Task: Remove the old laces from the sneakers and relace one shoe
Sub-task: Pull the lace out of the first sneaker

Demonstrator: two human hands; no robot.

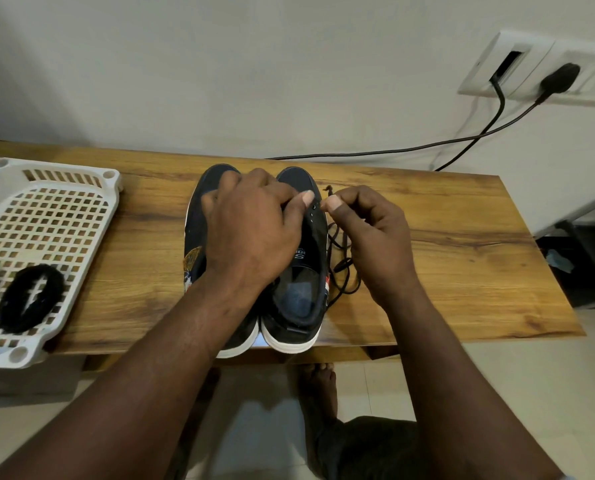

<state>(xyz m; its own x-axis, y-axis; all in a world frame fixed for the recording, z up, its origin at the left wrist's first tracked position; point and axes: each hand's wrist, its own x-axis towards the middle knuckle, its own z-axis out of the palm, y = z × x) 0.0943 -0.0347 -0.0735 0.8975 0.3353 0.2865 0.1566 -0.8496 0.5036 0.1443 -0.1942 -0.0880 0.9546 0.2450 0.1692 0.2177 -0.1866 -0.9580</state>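
1. While the right hand (368, 233) pinches the frayed end of the lace (344, 271) between thumb and forefinger, the tip sits just beside the front eyelets (312, 211) of the right shoe (306, 292). Relacing appears to be at its first hole.
2. Key relation: the eyelet row lies immediately left of the pinch. The shoe's long axis runs away from the person, toe far, heel at the near table edge. The right hand is the nearer hand, so the tip would need to travel leftward into the eyelet.
3. The left hand (251, 220) lies across both shoes, fingers curled over the toe area, thumb pressed on the eyelet flap of the right shoe. It hides most of the left shoe (195, 237).
4. The remaining lace lies in loose loops on the table (462, 254), touching the right shoe's outer side.
5. Surroundings: the wooden table stands against a pale wall. A white slotted tray (47, 220) at its left end holds black fuzzy items (29, 296). Black cables (393, 154) run from a wall socket (538, 74).
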